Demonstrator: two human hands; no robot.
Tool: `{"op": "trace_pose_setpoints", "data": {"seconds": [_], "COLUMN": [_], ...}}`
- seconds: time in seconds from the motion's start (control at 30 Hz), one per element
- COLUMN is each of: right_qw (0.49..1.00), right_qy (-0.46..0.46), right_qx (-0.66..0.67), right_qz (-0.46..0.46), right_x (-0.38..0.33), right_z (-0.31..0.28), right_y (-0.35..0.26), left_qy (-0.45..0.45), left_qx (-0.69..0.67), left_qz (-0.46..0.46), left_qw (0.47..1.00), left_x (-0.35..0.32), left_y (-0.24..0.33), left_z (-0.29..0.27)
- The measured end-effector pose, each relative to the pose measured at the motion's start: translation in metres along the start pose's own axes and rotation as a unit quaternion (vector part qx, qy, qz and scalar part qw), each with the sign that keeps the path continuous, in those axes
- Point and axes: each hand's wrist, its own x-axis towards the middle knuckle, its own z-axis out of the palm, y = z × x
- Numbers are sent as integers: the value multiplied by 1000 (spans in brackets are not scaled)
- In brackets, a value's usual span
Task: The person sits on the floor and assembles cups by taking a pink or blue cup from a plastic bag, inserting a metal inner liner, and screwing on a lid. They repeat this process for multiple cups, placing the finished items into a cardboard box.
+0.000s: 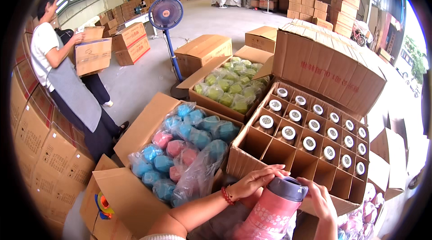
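A pink insulated bottle (269, 217) with a dark grey collar (288, 188) leans in front of me at the lower edge. My left hand (254, 181), a red bracelet at its wrist, is closed against the left side of the collar, fingers stretched along the rim. Round the right side curl the fingers of my right hand (320, 199). Just beyond stands an open carton (238, 161) with cardboard dividers. Round white tops (309, 143) show in its far cells, while the nearest row of cells has none.
Left of the bottle, an open box holds bagged blue and pink pieces (198, 136). Behind it is a box of green bagged pieces (231, 82). A blue pedestal fan (166, 13) stands farther back. At the left, a person (67, 69) carries a carton beside stacked boxes (49, 159).
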Motion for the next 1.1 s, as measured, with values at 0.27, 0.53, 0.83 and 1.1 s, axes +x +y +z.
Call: {"op": "trace_pose_setpoints", "data": {"seconds": [0.27, 0.53, 0.83, 1.1], "right_qw": [875, 998, 910, 906], "right_qy": [-30, 30, -36, -50], "right_qx": [473, 38, 397, 377], "right_qz": [-102, 36, 114, 184], "right_x": [59, -9, 40, 49], "right_z": [37, -21, -6, -5], "right_y": [54, 6, 59, 20], "left_qy": [-66, -7, -147, -59], "left_qx": [604, 30, 273, 401], "left_qz": [81, 2, 105, 92], "left_qw": [790, 1000, 945, 910], "left_x": [56, 3, 55, 52], "left_y": [20, 2, 30, 42], "left_z": [92, 9, 44, 52]}}
